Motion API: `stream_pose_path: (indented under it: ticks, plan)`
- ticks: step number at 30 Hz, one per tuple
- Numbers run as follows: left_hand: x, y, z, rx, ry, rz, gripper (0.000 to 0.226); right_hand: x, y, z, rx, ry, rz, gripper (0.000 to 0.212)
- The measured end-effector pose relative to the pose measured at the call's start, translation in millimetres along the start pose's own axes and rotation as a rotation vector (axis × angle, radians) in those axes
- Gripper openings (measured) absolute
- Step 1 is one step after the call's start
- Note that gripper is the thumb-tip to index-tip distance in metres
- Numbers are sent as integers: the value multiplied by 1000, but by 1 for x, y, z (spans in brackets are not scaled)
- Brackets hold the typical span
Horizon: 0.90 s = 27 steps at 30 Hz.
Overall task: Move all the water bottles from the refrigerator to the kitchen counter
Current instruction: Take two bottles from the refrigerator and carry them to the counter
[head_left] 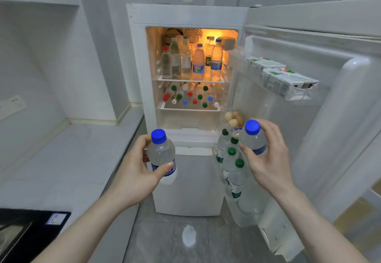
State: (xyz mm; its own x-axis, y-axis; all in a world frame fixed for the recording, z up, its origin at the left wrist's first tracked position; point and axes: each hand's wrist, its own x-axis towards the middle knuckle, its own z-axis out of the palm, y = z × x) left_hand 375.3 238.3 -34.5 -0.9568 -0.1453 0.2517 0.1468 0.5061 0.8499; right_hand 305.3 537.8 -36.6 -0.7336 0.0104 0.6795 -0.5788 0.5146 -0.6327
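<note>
White counter (pixel 61 159) at left; refrigerator (pixel 191 67) open, bottles on both shelves. Left hand (pixel 140 166) grips one blue-capped water bottle (pixel 161 153); right hand (pixel 268 155) grips another blue-capped bottle (pixel 253 139), both before the fridge.

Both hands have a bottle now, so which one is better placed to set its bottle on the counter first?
Left. The left hand holds its bottle right beside the counter. The right hand holds its bottle over by the open fridge door, farther from the counter.

Two hands (pixel 136 168), two held bottles (pixel 161 153).
</note>
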Motion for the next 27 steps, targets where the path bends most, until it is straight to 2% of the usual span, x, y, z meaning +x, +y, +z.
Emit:
stream_pose_path:
  ticks: [3,8,13,20,27]
  plan:
    - [-33,-3,-25,12,38,-24,57,-14,-43,12,84,-94,-29,56]
    - [-91,-9,-65,62,112,-75,50,-46,-93,48,243,-314,55,60]
    - [-154,-24,-113,160,219,-165,50,-81,-139,100,367,-544,95,53]
    - [-224,-52,-167,232,443,-313,48,-109,-189,171,490,-832,101,51]
    - [-290,-74,-196,317,678,-479,48,-131,-228,252,546,-1088,-12,53]
